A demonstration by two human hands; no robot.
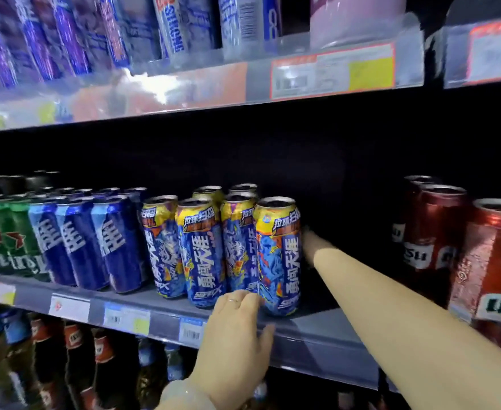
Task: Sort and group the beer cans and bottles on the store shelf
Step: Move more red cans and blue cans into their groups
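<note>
Several yellow-and-blue beer cans stand grouped on the middle shelf. The rightmost can is at the front. My left hand rests on the shelf's front edge, with relaxed fingers touching the base of the front cans and the thumb over the edge. My right arm reaches into the shelf just right of that can. Only the wrist end of my right hand shows, and its fingers are hidden behind the can.
Dark blue cans and green cans stand to the left, red cans to the right. A dark gap lies between the yellow-and-blue cans and the red ones. Blue-white cans fill the upper shelf, bottles the lower.
</note>
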